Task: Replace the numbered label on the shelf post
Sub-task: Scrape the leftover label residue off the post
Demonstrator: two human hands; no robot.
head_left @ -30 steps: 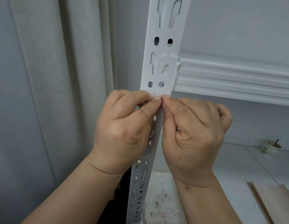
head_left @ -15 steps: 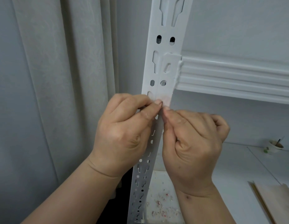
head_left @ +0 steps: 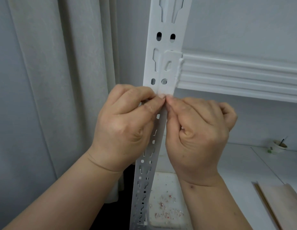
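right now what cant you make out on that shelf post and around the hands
All in the head view:
- Any label or number on the shelf post: hidden behind the thumb tips of the left hand and right hand.
- What the thumb tips pinch or scrape, if anything: too small, covered.
- Post top and foot: cut off by the frame edges.
- Bits on the surface below: too small to identify.
- Cup contents: too small, far.
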